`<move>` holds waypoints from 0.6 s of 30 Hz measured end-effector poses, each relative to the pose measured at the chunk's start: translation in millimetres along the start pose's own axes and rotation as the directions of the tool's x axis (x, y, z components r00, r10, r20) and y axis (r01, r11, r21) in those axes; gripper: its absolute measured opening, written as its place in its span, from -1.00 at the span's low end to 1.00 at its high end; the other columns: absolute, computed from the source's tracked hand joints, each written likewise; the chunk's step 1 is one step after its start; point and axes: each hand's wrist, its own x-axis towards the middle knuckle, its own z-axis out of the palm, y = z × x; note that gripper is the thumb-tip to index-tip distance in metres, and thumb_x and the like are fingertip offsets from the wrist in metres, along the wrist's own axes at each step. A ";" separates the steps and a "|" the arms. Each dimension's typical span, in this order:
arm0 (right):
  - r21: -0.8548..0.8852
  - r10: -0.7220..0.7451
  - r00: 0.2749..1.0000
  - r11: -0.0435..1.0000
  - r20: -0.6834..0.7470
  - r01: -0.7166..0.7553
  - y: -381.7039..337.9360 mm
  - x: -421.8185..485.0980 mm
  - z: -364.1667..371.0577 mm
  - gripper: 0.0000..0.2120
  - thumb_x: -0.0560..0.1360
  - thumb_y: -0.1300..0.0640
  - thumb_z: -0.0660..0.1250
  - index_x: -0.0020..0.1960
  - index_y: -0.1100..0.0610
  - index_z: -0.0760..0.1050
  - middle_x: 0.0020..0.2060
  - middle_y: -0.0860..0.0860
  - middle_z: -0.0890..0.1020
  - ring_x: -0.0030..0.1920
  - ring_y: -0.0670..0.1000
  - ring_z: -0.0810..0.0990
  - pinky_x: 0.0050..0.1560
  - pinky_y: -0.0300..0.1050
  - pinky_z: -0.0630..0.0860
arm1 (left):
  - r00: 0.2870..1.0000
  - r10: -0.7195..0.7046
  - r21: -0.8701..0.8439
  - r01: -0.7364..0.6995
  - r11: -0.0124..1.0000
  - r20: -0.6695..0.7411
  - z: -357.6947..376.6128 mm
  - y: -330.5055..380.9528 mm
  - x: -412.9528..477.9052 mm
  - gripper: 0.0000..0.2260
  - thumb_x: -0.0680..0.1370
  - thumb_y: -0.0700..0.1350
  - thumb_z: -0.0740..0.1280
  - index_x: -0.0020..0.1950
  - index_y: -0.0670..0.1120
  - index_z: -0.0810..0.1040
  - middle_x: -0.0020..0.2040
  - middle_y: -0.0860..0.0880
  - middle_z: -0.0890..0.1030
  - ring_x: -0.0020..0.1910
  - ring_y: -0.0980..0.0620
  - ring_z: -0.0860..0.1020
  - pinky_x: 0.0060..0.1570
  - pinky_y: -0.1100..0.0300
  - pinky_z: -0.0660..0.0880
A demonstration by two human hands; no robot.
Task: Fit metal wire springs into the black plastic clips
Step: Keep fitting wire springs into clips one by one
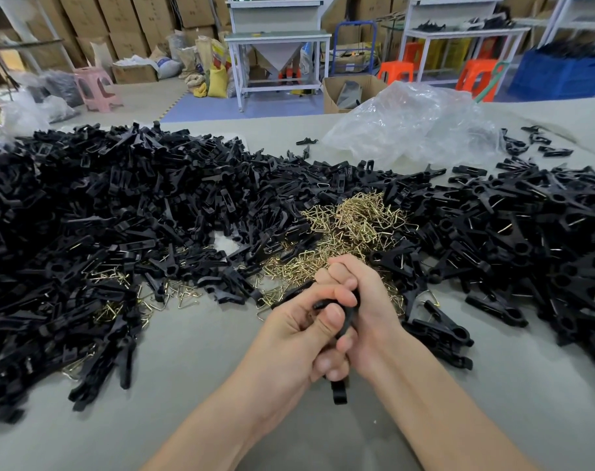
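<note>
Left hand [289, 331] and right hand [367, 300] pinch 1 black clip [338, 393]; press evenly, with wire springs [357, 219] at 12 o'clock.

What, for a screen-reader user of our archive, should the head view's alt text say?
The left hand and right hand together grip one black plastic clip above a grey table. Behind them lies a heap of brass-coloured wire springs, flanked by big piles of black clips, with a crumpled clear plastic bag further back.
</note>
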 end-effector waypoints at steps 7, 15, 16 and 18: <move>-0.029 -0.027 1.000 0.999 -0.004 0.027 0.6 -1.3 -1.7 -0.53 0.58 0.15 0.14 -0.50 0.03 0.18 -0.54 -0.07 0.23 -0.52 -0.11 0.19 -0.39 -0.23 0.21 | 0.999 -0.042 -0.049 0.041 0.998 -0.027 -1.6 -0.8 -0.3 -0.91 0.50 -0.04 0.38 -0.05 -0.01 0.63 -0.40 -0.03 0.45 -0.56 0.17 0.27 -0.45 0.28 0.41; -0.046 -0.060 0.998 0.997 -0.016 0.059 0.9 0.5 -1.4 -0.55 0.55 0.18 0.12 -0.51 0.05 0.18 -0.54 -0.06 0.22 -0.43 -0.07 0.13 -0.24 -0.16 0.22 | 0.996 -0.068 -0.083 0.064 0.995 -0.056 3.5 1.5 1.5 -0.88 0.52 -0.10 0.32 -0.09 0.01 0.66 -0.40 -0.05 0.42 -0.58 0.18 0.30 -0.47 0.29 0.40; -0.042 -0.062 0.998 0.997 -0.019 0.061 1.8 0.8 -1.0 -0.55 0.55 0.19 0.12 -0.51 0.05 0.18 -0.53 -0.06 0.22 -0.43 -0.07 0.14 -0.22 -0.15 0.24 | 0.995 -0.070 -0.087 0.064 0.994 -0.067 4.3 2.2 0.8 -0.88 0.51 -0.10 0.32 -0.10 0.01 0.66 -0.40 -0.05 0.41 -0.58 0.18 0.30 -0.48 0.29 0.39; -0.057 -0.077 0.997 0.995 -0.019 0.076 3.4 1.3 0.3 -0.57 0.54 0.19 0.11 -0.51 0.05 0.17 -0.53 -0.05 0.21 -0.45 -0.07 0.15 -0.16 -0.16 0.32 | 0.994 -0.073 -0.098 0.065 0.993 -0.080 5.2 2.1 0.6 -0.88 0.51 -0.11 0.31 -0.12 0.00 0.66 -0.40 -0.07 0.40 -0.60 0.19 0.29 -0.50 0.30 0.38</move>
